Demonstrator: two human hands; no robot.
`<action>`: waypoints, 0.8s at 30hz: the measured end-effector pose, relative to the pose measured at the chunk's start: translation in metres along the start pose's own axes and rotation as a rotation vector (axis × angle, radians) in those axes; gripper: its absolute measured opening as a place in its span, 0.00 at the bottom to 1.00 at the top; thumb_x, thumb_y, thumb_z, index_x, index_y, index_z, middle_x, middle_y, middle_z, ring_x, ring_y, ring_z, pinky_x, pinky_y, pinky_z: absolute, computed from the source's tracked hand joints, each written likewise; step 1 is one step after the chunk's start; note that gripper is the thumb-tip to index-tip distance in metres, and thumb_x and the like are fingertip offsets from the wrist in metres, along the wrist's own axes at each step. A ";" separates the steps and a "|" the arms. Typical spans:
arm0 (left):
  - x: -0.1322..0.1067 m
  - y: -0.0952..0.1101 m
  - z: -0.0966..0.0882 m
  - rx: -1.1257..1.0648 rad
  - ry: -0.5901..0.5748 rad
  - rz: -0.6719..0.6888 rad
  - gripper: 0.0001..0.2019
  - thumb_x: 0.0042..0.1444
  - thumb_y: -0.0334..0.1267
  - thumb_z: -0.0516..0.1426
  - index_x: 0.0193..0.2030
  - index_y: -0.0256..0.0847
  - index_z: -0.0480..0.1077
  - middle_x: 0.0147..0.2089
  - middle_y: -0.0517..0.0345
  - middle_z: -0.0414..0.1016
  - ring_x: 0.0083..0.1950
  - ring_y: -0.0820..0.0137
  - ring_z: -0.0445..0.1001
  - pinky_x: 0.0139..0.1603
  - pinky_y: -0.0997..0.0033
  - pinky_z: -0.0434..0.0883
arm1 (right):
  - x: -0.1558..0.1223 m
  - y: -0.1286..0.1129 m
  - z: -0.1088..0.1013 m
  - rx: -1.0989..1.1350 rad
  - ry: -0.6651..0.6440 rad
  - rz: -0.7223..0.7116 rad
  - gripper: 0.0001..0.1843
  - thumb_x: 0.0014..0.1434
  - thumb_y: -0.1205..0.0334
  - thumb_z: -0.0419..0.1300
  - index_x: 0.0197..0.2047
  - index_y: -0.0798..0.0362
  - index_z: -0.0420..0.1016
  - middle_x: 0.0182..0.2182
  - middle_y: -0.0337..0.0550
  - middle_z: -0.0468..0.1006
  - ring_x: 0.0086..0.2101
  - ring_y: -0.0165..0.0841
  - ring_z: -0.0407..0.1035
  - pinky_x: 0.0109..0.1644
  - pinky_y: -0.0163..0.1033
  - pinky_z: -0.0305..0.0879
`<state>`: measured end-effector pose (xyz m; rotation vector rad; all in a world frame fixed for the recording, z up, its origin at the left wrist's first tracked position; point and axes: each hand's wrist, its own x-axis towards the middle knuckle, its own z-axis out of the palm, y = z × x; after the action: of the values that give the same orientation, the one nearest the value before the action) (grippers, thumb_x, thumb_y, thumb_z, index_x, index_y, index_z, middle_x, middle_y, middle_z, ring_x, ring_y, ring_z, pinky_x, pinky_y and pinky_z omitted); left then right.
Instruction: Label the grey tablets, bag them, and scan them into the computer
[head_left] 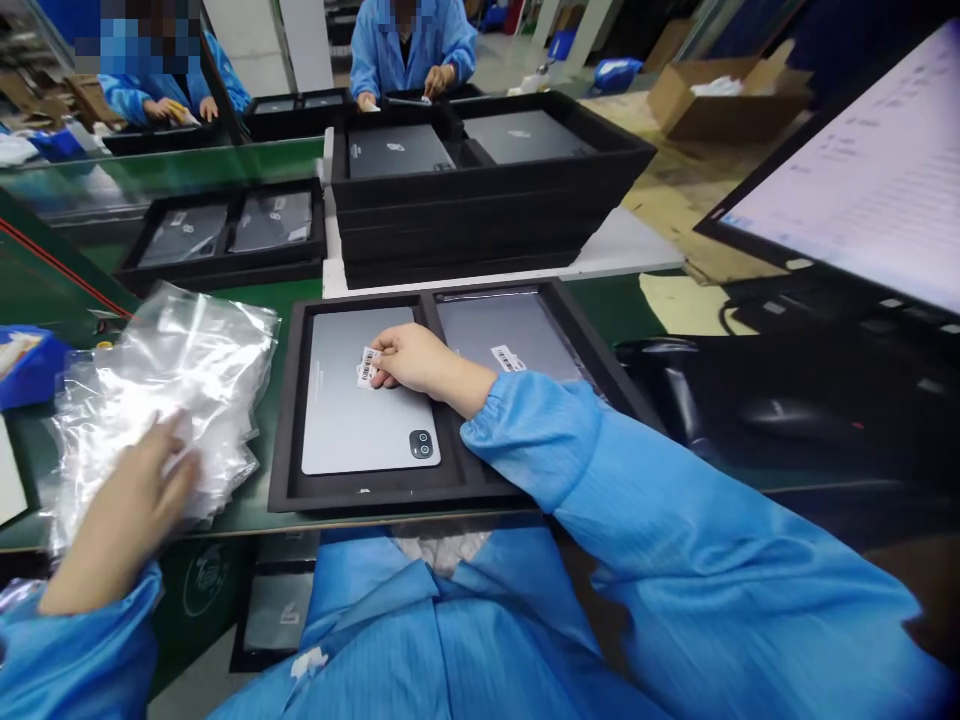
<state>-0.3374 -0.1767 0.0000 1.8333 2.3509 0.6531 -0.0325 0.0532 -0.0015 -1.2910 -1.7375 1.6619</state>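
Green covers the long flat-topped worktable (606, 312) in front of the person. Beyond its far edge rises a stack of black, two-compartment trays (487, 215), grey tablets lying in the topmost. Nearer, flat on the table, is a single black rectangular tray with two recesses (286, 400). A loose blue fabric sleeve (555, 430) crosses its right side. To the left lies a heap of clear, crinkled plastic bags (172, 340). The tray's left recess holds a silver-grey, round-cornered tablet (352, 430), camera side up; a darker grey tablet (480, 325) lies in the right recess, partly behind the sleeve. The left hand (142, 490), blurred, is over the near side of the heap; whether it grasps a bag I cannot tell. The right hand (412, 357), above the silver-grey tablet, pinches a small white barcode label (367, 368) between thumb and fingers. A similar white label (508, 358) lies on the darker tablet.
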 end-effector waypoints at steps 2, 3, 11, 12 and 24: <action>0.007 0.003 0.015 0.140 -0.128 -0.005 0.29 0.64 0.55 0.51 0.66 0.42 0.65 0.74 0.41 0.64 0.76 0.37 0.59 0.73 0.25 0.59 | -0.002 -0.002 0.000 -0.013 -0.004 -0.003 0.11 0.68 0.80 0.59 0.37 0.57 0.78 0.20 0.39 0.80 0.21 0.26 0.72 0.27 0.28 0.68; 0.007 0.006 0.021 0.182 -0.151 0.003 0.34 0.65 0.56 0.49 0.71 0.38 0.62 0.76 0.37 0.61 0.78 0.36 0.55 0.73 0.23 0.57 | -0.003 -0.003 -0.001 -0.019 -0.005 -0.001 0.11 0.67 0.80 0.60 0.37 0.57 0.78 0.20 0.39 0.79 0.22 0.27 0.73 0.27 0.28 0.68; 0.006 0.024 -0.012 0.256 -0.399 -0.004 0.40 0.65 0.62 0.41 0.75 0.39 0.65 0.76 0.45 0.61 0.78 0.42 0.58 0.74 0.32 0.60 | -0.014 -0.014 0.000 0.040 0.003 0.028 0.09 0.64 0.80 0.64 0.41 0.57 0.73 0.20 0.38 0.78 0.22 0.28 0.72 0.26 0.29 0.68; 0.011 0.032 -0.023 0.230 -0.421 -0.041 0.39 0.66 0.64 0.41 0.71 0.41 0.70 0.71 0.46 0.69 0.73 0.44 0.66 0.71 0.39 0.66 | -0.015 -0.016 0.001 0.059 0.011 0.039 0.10 0.64 0.80 0.65 0.42 0.57 0.72 0.20 0.37 0.78 0.21 0.28 0.72 0.25 0.29 0.68; 0.099 0.205 0.090 0.151 -0.498 1.160 0.16 0.75 0.40 0.49 0.58 0.36 0.73 0.66 0.42 0.73 0.65 0.56 0.72 0.66 0.54 0.66 | -0.001 -0.007 -0.041 0.162 0.362 -0.195 0.22 0.57 0.71 0.70 0.50 0.51 0.65 0.22 0.29 0.75 0.24 0.30 0.74 0.30 0.31 0.69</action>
<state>-0.1499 -0.0198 0.0161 2.8886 0.9061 0.0080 -0.0016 0.0759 0.0134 -1.2156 -1.4327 1.3332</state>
